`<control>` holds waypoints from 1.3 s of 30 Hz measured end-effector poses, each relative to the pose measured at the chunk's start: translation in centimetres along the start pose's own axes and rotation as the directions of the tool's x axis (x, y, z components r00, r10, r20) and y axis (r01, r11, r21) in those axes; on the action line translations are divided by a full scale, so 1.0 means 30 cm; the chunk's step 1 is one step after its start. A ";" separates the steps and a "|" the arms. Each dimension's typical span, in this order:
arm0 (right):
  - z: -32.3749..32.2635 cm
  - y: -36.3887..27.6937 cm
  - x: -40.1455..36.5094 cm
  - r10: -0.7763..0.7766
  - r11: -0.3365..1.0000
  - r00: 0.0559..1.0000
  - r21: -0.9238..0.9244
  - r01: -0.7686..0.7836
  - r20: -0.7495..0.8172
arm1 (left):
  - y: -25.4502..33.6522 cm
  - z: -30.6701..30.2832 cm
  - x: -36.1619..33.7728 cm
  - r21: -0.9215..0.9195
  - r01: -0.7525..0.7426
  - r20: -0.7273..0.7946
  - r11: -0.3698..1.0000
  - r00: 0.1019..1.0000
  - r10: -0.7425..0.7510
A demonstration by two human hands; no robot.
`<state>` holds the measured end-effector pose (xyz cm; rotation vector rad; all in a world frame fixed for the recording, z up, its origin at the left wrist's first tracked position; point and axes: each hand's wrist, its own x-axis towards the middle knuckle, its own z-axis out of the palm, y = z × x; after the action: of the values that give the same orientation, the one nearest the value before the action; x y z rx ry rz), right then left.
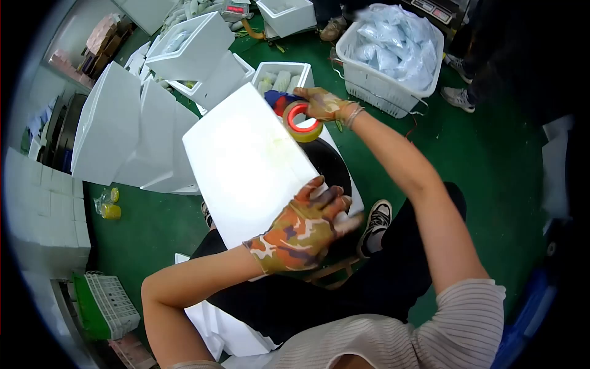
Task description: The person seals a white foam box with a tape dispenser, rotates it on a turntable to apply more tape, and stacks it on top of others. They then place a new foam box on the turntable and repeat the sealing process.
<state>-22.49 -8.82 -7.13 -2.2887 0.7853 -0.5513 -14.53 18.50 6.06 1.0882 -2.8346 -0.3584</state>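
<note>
A white foam box sits tilted in front of me, over a dark round-topped thing. My left hand, in a camouflage-patterned glove, lies at the box's near right edge with its fingers spread; the fingertips are slightly blurred. At the far right corner of the box, my gloved right hand is closed on a tape dispenser with blue and red parts. Its yellowish roll of tape has a red core and hangs close beside the box edge.
White foam lids lean on the left, near stacked foam boxes. An open foam box holds pale green produce. A white basket of filled plastic bags stands at the back right, with people's feet nearby. Yellow tape rolls lie on the green floor.
</note>
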 end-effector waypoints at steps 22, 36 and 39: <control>-0.231 0.160 -0.920 0.404 0.829 0.911 0.387 -0.404 0.086 | -0.945 -0.083 -0.057 0.151 0.980 -0.525 0.129 0.190 -0.830; -0.289 -0.213 -1.290 0.237 0.971 0.971 -0.012 -0.237 0.008 | -0.520 -0.049 -0.515 -0.332 0.940 -0.084 0.074 0.049 -0.995; -0.120 -0.308 -1.410 0.129 0.990 0.983 0.073 -0.120 -0.133 | -0.492 -0.061 -0.488 -0.285 0.957 -0.013 0.047 0.045 -0.999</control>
<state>-51.92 23.11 -5.52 -2.1430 0.9570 -0.6723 6.21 17.33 4.26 2.6745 -1.2082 -0.5012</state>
